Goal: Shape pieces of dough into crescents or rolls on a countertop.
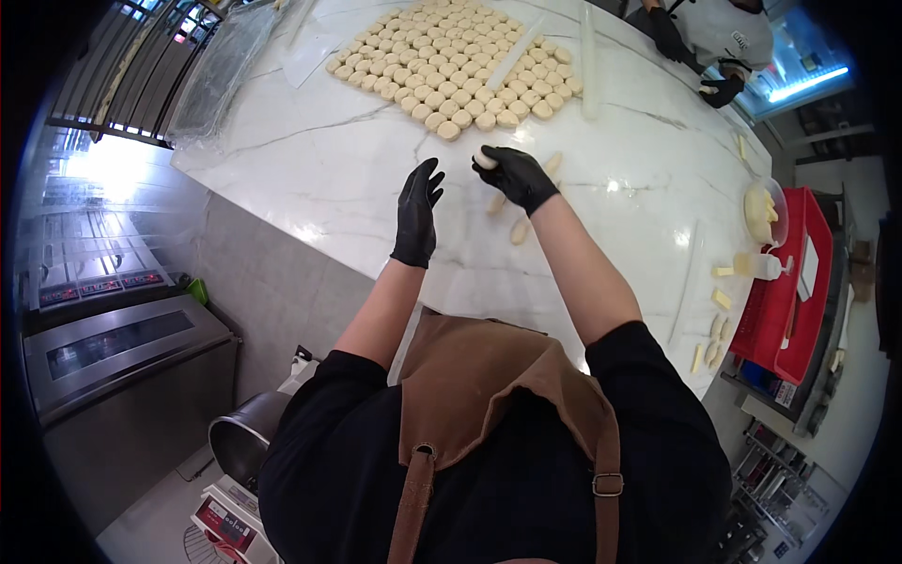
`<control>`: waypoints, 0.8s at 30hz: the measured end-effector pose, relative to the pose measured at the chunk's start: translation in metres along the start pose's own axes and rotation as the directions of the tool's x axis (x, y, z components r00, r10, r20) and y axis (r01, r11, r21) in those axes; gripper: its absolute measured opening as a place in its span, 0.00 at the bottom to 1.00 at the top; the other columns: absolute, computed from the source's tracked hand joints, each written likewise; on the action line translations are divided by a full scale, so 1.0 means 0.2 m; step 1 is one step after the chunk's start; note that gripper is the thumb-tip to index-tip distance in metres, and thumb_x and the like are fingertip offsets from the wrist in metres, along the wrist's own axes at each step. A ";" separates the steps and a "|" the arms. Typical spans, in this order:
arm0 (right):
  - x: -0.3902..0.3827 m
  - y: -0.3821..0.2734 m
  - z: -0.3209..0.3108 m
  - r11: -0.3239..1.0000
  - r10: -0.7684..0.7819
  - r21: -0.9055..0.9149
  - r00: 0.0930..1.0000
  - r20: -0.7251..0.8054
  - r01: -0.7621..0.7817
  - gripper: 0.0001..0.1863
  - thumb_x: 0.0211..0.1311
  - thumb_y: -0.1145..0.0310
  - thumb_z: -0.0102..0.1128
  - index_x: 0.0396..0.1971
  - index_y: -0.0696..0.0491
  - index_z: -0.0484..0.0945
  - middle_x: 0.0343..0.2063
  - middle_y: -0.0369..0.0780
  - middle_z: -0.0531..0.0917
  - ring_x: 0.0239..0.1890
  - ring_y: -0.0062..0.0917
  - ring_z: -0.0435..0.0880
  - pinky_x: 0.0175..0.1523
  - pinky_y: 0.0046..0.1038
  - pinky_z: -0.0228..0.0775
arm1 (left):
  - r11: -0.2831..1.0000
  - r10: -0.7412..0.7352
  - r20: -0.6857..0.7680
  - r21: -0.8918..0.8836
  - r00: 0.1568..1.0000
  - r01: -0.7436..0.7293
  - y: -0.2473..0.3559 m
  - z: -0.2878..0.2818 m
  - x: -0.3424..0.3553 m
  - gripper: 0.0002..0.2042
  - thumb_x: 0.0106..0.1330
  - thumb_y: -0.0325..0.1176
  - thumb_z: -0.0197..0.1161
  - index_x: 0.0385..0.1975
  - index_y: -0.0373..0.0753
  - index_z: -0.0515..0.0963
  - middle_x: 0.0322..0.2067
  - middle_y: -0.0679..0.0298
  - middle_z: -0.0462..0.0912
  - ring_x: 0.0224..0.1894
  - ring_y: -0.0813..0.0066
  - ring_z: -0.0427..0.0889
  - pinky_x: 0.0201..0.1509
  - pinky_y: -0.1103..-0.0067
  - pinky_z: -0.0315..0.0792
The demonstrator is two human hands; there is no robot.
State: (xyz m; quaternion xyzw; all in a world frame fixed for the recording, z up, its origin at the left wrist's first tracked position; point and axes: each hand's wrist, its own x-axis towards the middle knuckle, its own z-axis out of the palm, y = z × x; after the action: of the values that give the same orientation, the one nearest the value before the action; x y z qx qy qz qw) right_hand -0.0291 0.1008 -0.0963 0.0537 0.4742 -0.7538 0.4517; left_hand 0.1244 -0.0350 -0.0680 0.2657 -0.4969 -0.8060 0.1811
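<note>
- The right hand [515, 177], black-gloved, grips a dough ball [485, 158] just above the bench [319, 160], at frame centre.
- The left hand [415, 214] is held open and empty beside it, fingers spread.
- Judged step: shaping a piece; it would next join the rows of dough rounds [456, 61] at upper centre.
- Raw dough pieces [519, 230] lie just below the right hand.
- Bare marble stretches left to the bench edge.

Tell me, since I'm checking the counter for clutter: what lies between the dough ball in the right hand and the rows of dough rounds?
In the head view, only bare marble counter separates the dough ball in the right hand from the dough rounds.
</note>
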 end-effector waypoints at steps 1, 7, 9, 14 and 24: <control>-0.04 -0.04 0.00 0.999 -0.032 0.038 0.997 0.064 0.030 0.15 0.66 0.72 0.67 0.50 0.59 0.79 0.40 0.47 0.86 0.36 0.30 0.87 0.47 0.27 0.84 | 0.999 -0.011 0.031 -0.033 0.999 0.012 -0.01 0.02 0.03 0.32 0.81 0.56 0.45 0.75 0.39 0.61 0.72 0.58 0.66 0.73 0.62 0.65 0.72 0.67 0.60; -0.37 0.20 0.37 0.762 -0.427 -0.509 0.902 0.070 0.400 0.35 0.79 0.58 0.53 0.76 0.60 0.56 0.73 0.50 0.64 0.73 0.36 0.66 0.74 0.32 0.61 | 0.995 0.101 0.252 -0.046 0.962 -0.093 -0.10 0.18 0.28 0.40 0.79 0.65 0.38 0.78 0.38 0.52 0.76 0.57 0.59 0.75 0.60 0.63 0.74 0.68 0.57; -0.24 -0.04 0.28 0.780 -0.451 -0.468 0.892 0.039 0.415 0.35 0.79 0.56 0.51 0.76 0.60 0.55 0.74 0.49 0.63 0.74 0.36 0.65 0.74 0.31 0.59 | 0.995 0.101 0.275 -0.043 0.956 -0.093 -0.08 0.27 0.26 0.40 0.80 0.63 0.35 0.78 0.36 0.49 0.77 0.55 0.55 0.76 0.59 0.58 0.76 0.68 0.53; -0.44 0.05 0.48 0.814 -0.478 -0.357 0.878 0.034 0.458 0.36 0.80 0.53 0.47 0.77 0.60 0.53 0.76 0.47 0.59 0.75 0.34 0.61 0.76 0.31 0.55 | 0.990 0.140 0.265 -0.035 0.954 -0.136 0.04 0.38 0.21 0.38 0.82 0.60 0.28 0.78 0.33 0.43 0.79 0.48 0.45 0.80 0.55 0.46 0.81 0.67 0.43; -0.55 -0.24 0.50 0.870 -0.465 -0.148 0.883 0.065 0.470 0.39 0.82 0.45 0.37 0.78 0.58 0.47 0.79 0.43 0.52 0.79 0.32 0.53 0.79 0.29 0.46 | 0.972 0.165 0.420 0.083 0.892 -0.219 0.29 0.70 -0.13 0.49 0.72 0.75 0.26 0.79 0.36 0.46 0.78 0.55 0.53 0.78 0.60 0.54 0.80 0.68 0.45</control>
State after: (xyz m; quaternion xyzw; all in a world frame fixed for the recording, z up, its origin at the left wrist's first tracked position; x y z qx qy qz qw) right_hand 0.0355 0.0994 0.0458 -0.1091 0.5255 -0.8010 0.2653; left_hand 0.0617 0.0514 0.0419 0.0514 -0.5984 -0.7882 0.1340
